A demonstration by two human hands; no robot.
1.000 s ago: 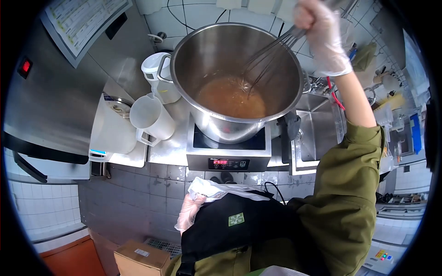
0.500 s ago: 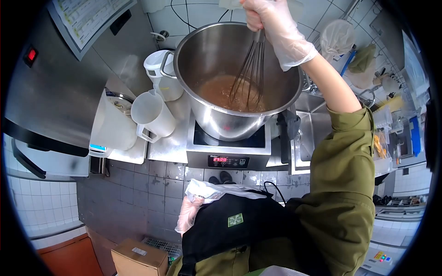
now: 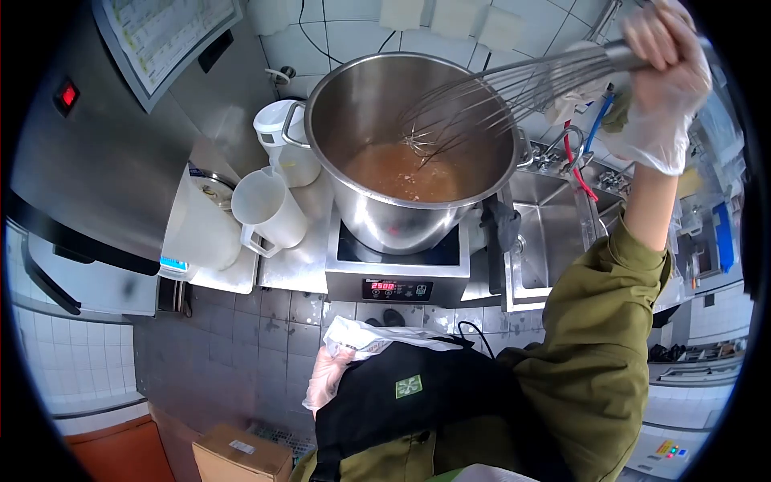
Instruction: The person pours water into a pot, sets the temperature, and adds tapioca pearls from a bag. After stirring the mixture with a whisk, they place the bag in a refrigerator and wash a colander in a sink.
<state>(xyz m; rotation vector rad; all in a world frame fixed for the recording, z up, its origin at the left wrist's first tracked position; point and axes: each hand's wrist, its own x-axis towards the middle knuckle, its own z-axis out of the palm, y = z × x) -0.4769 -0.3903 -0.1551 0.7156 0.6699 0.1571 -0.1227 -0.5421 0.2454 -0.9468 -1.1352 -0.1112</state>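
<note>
Raised at the upper right, my gloved right hand (image 3: 666,76) is wrapped round the handle of a large balloon whisk (image 3: 514,88). The whisk leans sideways, its wire tip over the inside of a big steel pot (image 3: 353,178). Brown liquid (image 3: 401,181) with small bubbles lies at the bottom of the pot. Down by my apron, my gloved left hand (image 3: 325,376) grips a crumpled white plastic bag (image 3: 373,336); part of its fingers is hidden behind the bag. The pot stands on an induction cooker (image 3: 397,277) with a lit red display.
Left of the pot are a translucent measuring jug (image 3: 269,207), a white-lidded container (image 3: 277,120) and a larger tub (image 3: 197,225). A steel sink (image 3: 546,233) with taps and a red hose (image 3: 580,173) lies to the right. A cardboard box (image 3: 241,454) sits on the floor behind.
My right hand has swung right with the whisk, which has gone from upright in the liquid to tilted sideways with its tip raised. The left hand has stayed put.
</note>
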